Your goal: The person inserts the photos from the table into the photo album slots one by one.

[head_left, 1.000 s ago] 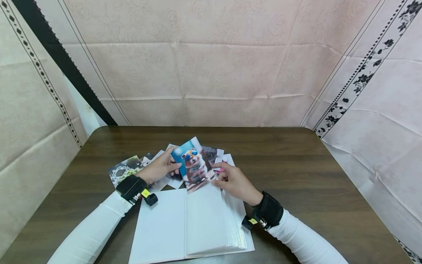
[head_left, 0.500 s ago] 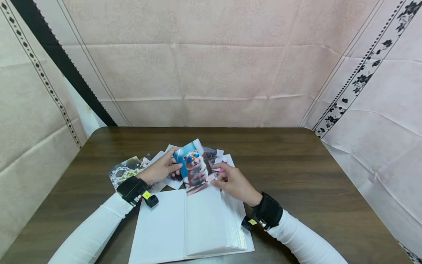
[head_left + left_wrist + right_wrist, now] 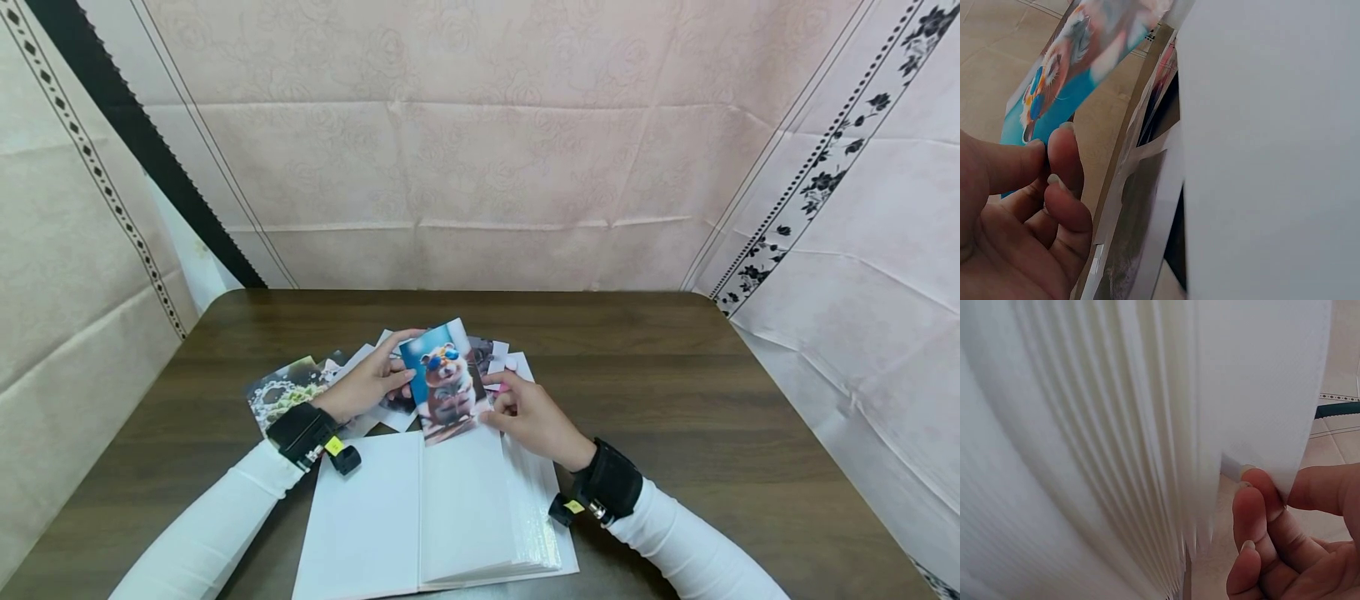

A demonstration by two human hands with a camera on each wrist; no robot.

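My left hand (image 3: 377,382) pinches the left edge of a photo print (image 3: 444,379) of a furry animal in blue sunglasses. In the left wrist view, thumb and fingertips close on the blue border of that print. The photo is tilted, its lower end overlapping the top of an open photo album (image 3: 367,517) with white pages. At the album's upper right, my right hand (image 3: 531,414) pinches a white album page (image 3: 1260,375) between thumb and index finger, as the right wrist view shows. That page stands lifted apart from the fanned pages (image 3: 1104,425).
Several loose photos (image 3: 288,387) lie spread behind the album, some under the left hand and the held print. All rest on a brown wooden table (image 3: 637,358). Patterned cloth (image 3: 480,167) hangs behind it and at both sides.
The photo print in my left hand has shifted slightly to the right and down, toward the page in my right hand. The right hand has stayed nearly still.
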